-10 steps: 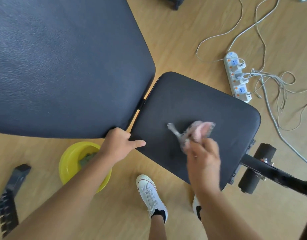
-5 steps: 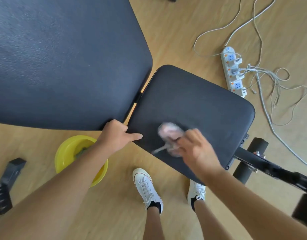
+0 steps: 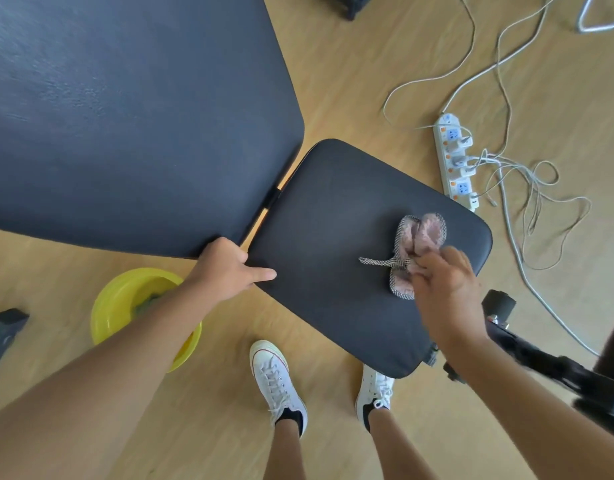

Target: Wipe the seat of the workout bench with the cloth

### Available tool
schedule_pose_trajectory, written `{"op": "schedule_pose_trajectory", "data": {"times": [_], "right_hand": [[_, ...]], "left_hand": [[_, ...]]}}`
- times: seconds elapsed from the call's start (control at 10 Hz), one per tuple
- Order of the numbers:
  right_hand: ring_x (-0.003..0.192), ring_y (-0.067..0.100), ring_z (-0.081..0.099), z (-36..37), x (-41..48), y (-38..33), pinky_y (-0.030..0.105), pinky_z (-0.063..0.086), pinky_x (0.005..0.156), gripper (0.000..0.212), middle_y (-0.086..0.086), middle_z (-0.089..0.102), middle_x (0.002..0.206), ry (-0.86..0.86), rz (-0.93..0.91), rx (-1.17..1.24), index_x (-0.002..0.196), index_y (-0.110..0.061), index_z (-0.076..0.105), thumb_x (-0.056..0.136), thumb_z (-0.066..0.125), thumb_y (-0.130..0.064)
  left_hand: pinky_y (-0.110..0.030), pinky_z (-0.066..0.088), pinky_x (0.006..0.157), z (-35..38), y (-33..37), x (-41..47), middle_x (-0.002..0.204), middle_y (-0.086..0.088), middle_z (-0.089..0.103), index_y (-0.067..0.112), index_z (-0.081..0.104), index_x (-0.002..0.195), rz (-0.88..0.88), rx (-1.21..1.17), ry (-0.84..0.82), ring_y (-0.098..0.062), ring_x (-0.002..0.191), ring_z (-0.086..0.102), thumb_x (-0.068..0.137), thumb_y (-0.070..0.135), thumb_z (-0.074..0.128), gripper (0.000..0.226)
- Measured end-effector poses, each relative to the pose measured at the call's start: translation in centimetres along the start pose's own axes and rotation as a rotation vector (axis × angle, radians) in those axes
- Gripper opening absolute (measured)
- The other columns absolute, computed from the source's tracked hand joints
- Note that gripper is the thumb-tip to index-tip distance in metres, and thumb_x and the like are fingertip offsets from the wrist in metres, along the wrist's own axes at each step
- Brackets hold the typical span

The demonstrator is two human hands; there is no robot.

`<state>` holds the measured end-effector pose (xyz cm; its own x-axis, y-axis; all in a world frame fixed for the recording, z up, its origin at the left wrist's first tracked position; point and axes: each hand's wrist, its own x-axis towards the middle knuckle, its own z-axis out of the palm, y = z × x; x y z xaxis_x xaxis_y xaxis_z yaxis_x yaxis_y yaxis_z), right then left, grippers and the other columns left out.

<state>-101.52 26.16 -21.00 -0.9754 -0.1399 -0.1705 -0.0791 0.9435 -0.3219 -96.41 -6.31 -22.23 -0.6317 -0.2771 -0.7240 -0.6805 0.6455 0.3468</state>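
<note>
- Black padded vinyl covers the seat (image 3: 336,244) of the workout bench, which lies just beside the larger backrest pad (image 3: 125,116), a narrow gap between them.
- The pink cloth (image 3: 418,244), edged in a checked trim, is bunched up and pressed against the seat's right half, near the far right corner; a loose strip of it trails toward the middle.
- The right hand (image 3: 447,292) grips the near end of the cloth, fingers clenched around it.
- The left hand (image 3: 226,268) holds nothing; it rests at the seat's left corner with the thumb stretched onto the pad, probably to brace the person.
- Judging from this, the wiping itself is the step in hand, with the cloth in contact on the right side.
- The next move likely calls for a firm sweep back across toward the left edge and near rim, keeping the cloth flat and pressed down.
- A yellow basin (image 3: 125,306) sits on the wooden floor below the left forearm; a power strip (image 3: 454,161) with tangled cables lies beyond the seat.
</note>
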Motion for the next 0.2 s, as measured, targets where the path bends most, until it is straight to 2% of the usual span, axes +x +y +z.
{"op": "schedule_pose_trajectory", "data": {"times": [0.1,0.2], "right_hand": [[0.087,0.038,0.054,0.4,-1.8,-2.5,0.046,0.054,0.076,0.015,0.015,0.053,0.09,-0.028,0.083,0.061,0.1,0.002,0.072,0.085,0.074,0.004],[0.106,0.035,0.055,-1.9,-2.7,-2.2,0.041,0.048,0.093,0.04,0.011,0.054,0.108,-0.18,0.237,0.124,0.127,-0.014,0.066,0.088,0.077,-0.022]], "left_hand": [[-0.033,0.046,0.061,-0.9,0.7,0.0,0.063,-0.015,0.071,0.012,0.042,0.051,-0.07,-0.058,-0.01,-0.035,0.082,0.078,0.073,0.047,0.084,0.059],[-0.032,0.046,0.066,0.8,0.5,-3.0,0.081,-0.01,0.074,0.006,0.069,0.077,-0.096,-0.11,0.083,-0.036,0.098,0.072,0.085,0.041,0.074,0.035]]}}
